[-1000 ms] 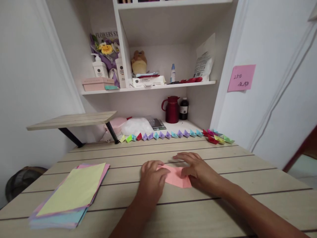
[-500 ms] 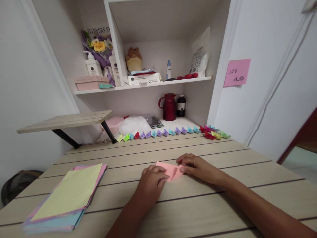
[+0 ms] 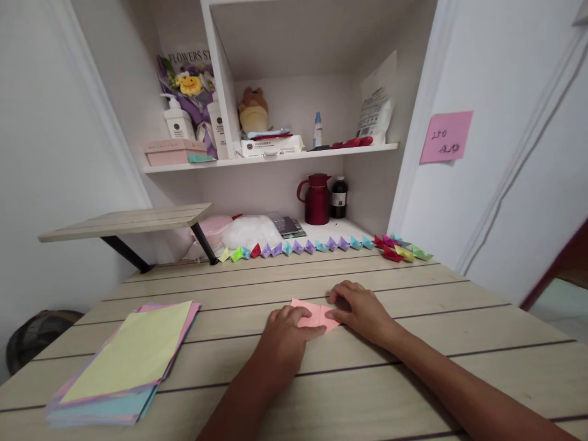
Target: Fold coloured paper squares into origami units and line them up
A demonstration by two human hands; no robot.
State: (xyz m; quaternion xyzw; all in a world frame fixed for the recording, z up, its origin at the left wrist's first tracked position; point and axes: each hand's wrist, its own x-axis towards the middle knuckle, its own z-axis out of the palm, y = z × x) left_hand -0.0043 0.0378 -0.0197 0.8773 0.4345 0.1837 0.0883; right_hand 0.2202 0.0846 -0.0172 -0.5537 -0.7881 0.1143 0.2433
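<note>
A small folded pink paper (image 3: 315, 315) lies flat on the wooden table (image 3: 413, 367) in front of me. My left hand (image 3: 285, 340) rests on its left end, fingers curled, with a fingertip pressing down along the paper's near edge. My right hand (image 3: 361, 308) covers the right end, its fingers pressed on the paper. Only the middle strip of the pink paper shows between the two hands.
A stack of coloured paper sheets (image 3: 124, 361), yellow on top, lies at the near left. A row of small folded paper boats (image 3: 321, 247) lines the table's far edge. Behind stand a red jug (image 3: 316, 199), a dark bottle (image 3: 340, 198) and a raised wooden shelf (image 3: 128, 222).
The pink paper has been folded smaller than a second ago. Both hands have shifted closer together on it, the left fingertip now pressing along its near edge.
</note>
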